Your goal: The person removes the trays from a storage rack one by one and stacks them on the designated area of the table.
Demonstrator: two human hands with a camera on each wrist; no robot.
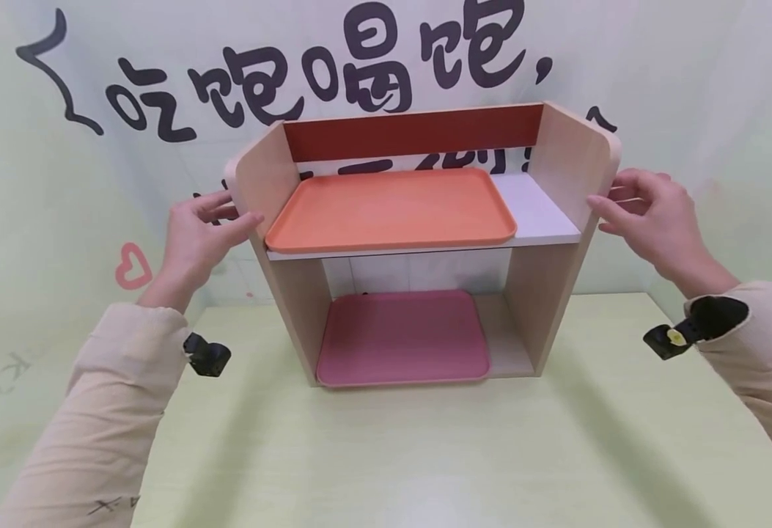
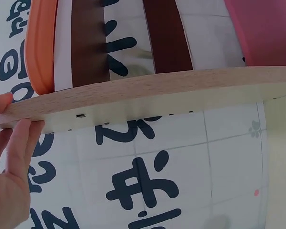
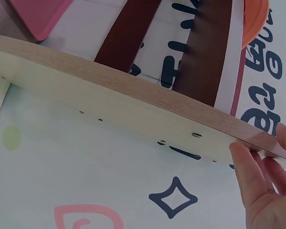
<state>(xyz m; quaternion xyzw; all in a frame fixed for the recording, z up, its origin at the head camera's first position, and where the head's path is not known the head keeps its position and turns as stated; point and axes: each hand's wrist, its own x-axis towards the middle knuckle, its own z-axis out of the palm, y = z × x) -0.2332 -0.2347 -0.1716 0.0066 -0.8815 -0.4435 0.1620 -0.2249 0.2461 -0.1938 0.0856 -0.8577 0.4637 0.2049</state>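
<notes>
Shelf, head view: the wooden shelf (image 1: 573, 158) stands on the desk (image 1: 418, 447), with the left hand (image 1: 194, 235) at its upper left side and the right hand (image 1: 659, 220) at its upper right.
Trays, head view: the orange tray (image 1: 392, 209) lies on the shelf's upper board, the pink tray (image 1: 402, 337) (lying left of centre too) on its lower one.
Left panel, left wrist view: fingers pinch the shelf's edge, tips against its outer face.
Right panel, right wrist view: fingers pinch the shelf likewise.
</notes>
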